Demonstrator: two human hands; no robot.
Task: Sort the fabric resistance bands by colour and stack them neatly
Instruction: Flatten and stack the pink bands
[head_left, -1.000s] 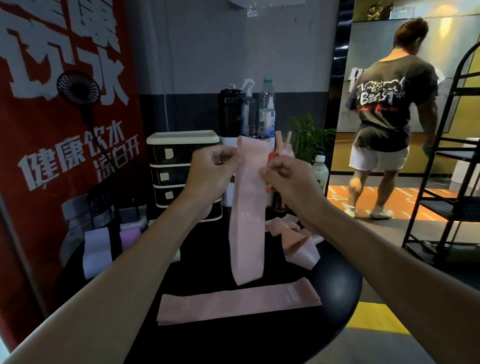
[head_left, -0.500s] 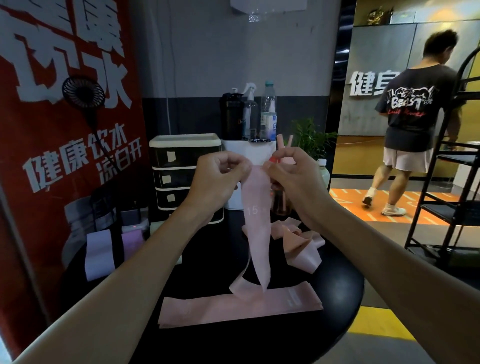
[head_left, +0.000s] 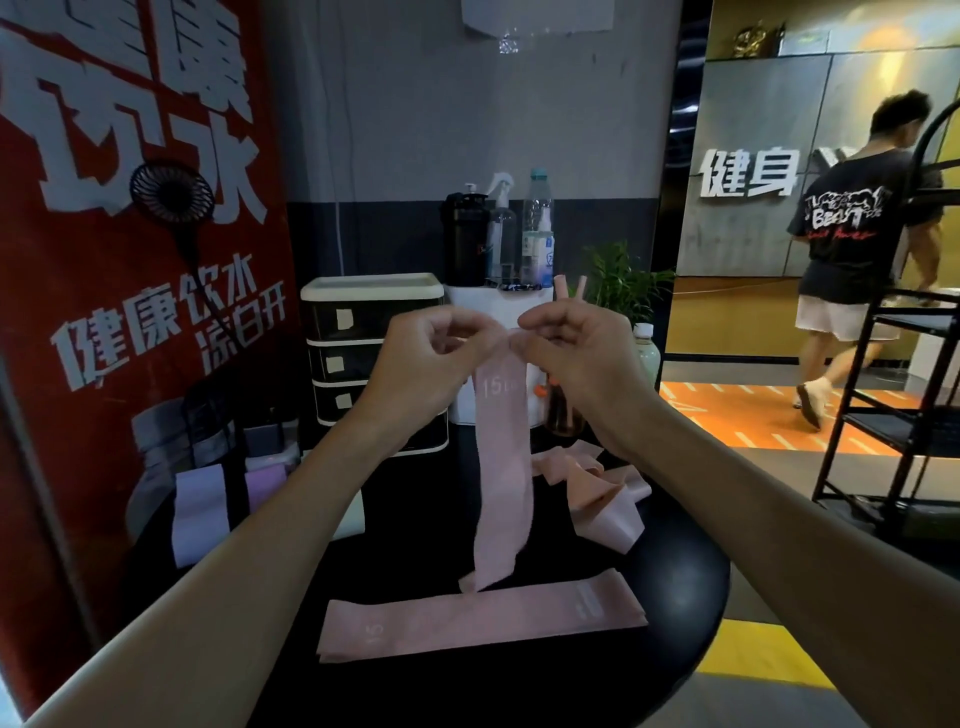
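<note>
A pink band (head_left: 503, 467) hangs upright over the round black table (head_left: 685, 613). My left hand (head_left: 421, 364) and my right hand (head_left: 576, 358) pinch its top corners. Its lower end is folded where it meets a flat pink band (head_left: 483, 616) lying crosswise near the table's front. A crumpled heap of pink bands (head_left: 597, 493) lies to the right behind it. At the table's left edge lie a pale lilac band (head_left: 200, 512) and a purple band (head_left: 265, 480).
A small drawer unit (head_left: 374, 332) and a white box (head_left: 472, 312) carrying bottles stand at the table's back, with a plant (head_left: 621, 283) beside them. A red banner (head_left: 119, 291) fills the left. A black shelf rack (head_left: 909, 374) stands right, where a person (head_left: 857, 260) walks.
The hanging band has come down until its lower end touches the flat band and folds there. The person in the background has walked to the right.
</note>
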